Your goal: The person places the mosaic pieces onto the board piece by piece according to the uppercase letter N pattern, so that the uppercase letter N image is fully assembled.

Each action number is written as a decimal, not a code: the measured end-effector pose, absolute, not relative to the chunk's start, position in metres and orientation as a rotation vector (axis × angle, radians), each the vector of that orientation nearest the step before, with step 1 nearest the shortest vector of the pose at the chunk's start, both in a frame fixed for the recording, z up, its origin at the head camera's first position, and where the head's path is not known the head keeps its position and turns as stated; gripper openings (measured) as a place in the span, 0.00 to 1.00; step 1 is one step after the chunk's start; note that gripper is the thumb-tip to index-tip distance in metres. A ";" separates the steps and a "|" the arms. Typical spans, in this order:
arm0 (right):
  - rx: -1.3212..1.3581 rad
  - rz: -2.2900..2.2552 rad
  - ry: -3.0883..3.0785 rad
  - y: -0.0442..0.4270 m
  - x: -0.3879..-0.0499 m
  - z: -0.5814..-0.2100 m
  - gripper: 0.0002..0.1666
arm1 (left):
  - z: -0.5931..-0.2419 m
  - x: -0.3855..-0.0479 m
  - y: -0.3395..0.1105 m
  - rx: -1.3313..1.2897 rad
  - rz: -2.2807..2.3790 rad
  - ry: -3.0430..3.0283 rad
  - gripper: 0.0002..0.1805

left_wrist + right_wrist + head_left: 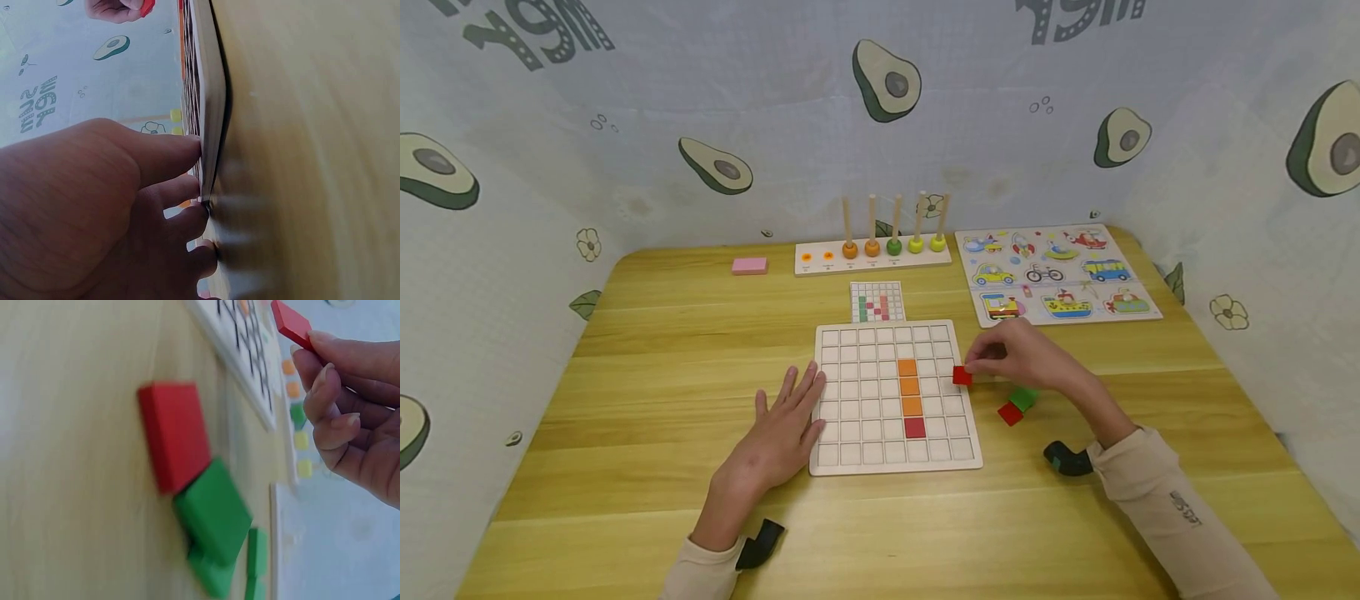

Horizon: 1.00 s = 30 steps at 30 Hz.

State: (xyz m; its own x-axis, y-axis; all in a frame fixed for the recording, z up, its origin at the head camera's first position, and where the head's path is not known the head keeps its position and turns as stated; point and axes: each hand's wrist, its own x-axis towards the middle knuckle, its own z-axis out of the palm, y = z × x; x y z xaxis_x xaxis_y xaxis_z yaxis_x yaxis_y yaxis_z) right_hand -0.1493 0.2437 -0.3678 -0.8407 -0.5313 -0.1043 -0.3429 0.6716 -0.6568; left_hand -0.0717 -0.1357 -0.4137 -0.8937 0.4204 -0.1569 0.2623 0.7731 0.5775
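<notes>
A white grid board [847,458] lies on the wooden table, with three orange tiles [909,386] and one dark red tile [915,427] in one column. My right hand [1026,357] pinches a red square tile [962,376] between thumb and fingertips, over the board's right edge; the right wrist view shows that tile [291,324] lifted off the surface. My left hand [781,437] rests against the board's left edge, fingers spread, thumb [165,156] touching its rim. Right of the board lie a loose red tile [1011,413] and green tiles [214,512], partly overlapping.
A small pattern card [877,302] sits just behind the board. Farther back stand a peg rack [872,260] with coloured rings, a pink block [749,266] at left and a vehicle picture puzzle [1060,275] at right. An avocado-print cloth [805,125] hangs behind the table.
</notes>
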 end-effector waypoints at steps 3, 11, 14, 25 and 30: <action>-0.724 -0.971 2.568 0.235 -0.149 -0.367 0.03 | -0.414 -0.072 -0.136 0.528 0.818 2.688 0.36; -0.797 -1.008 2.495 0.198 -0.149 -0.368 0.03 | -0.416 -0.072 -0.137 0.531 0.821 2.686 0.36; -0.837 -1.005 2.493 0.186 -0.149 -0.371 0.03 | -0.418 -0.072 -0.137 0.526 0.808 2.683 0.37; -0.873 -0.994 2.457 0.157 -0.143 -0.383 0.04 | -0.418 -0.074 -0.137 0.538 0.791 2.683 0.37; -0.887 -0.977 2.478 0.150 -0.141 -0.391 0.05 | -0.418 -0.073 -0.137 0.538 0.802 2.687 0.37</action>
State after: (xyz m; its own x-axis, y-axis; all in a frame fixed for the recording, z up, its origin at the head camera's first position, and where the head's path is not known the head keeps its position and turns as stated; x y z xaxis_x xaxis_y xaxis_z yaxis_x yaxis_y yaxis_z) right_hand -0.1409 0.1502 -0.3906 -0.7507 -0.6564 -0.0753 -0.4284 0.5703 -0.7009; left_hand -0.0732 -0.1366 -0.4176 -0.8899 0.4266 -0.1615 0.2683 0.7758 0.5712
